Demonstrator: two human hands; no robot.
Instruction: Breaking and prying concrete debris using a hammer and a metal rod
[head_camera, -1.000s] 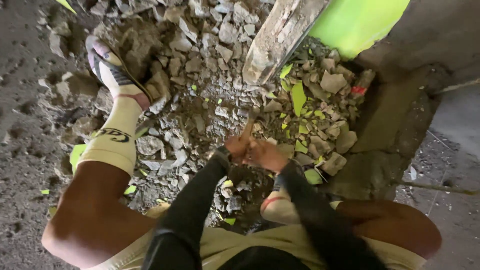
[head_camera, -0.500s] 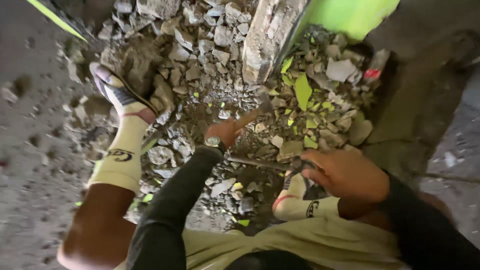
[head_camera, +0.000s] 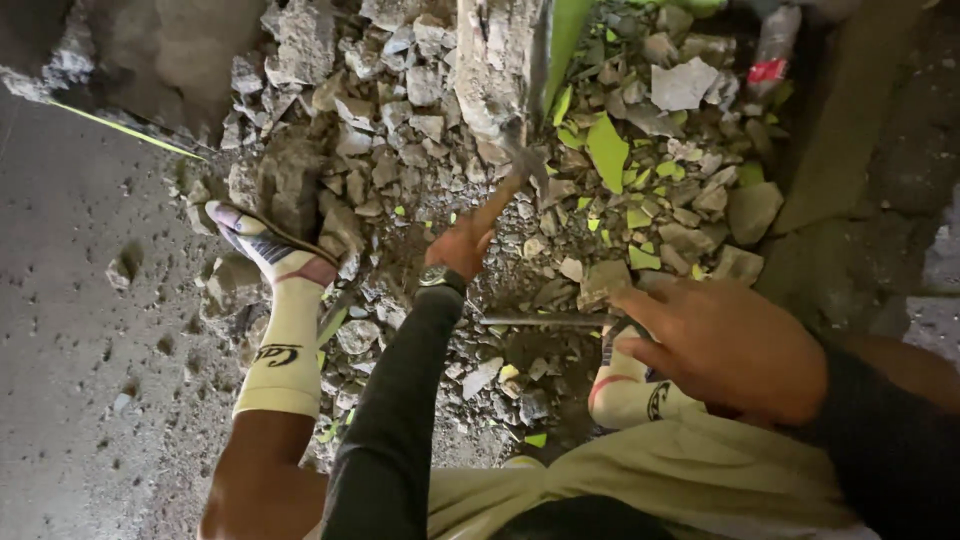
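Rubble-strewn floor (head_camera: 90, 400), left hand (head_camera: 462, 247) fisted on hammer (head_camera: 505, 185) w/ head at concrete post (head_camera: 497, 60), right hand (head_camera: 725, 345) open, empty

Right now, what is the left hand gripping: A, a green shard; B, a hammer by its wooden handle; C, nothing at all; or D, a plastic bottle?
B: the left hand is wrapped around the wooden handle of a hammer, whose head sits against the broken concrete column above the rubble.
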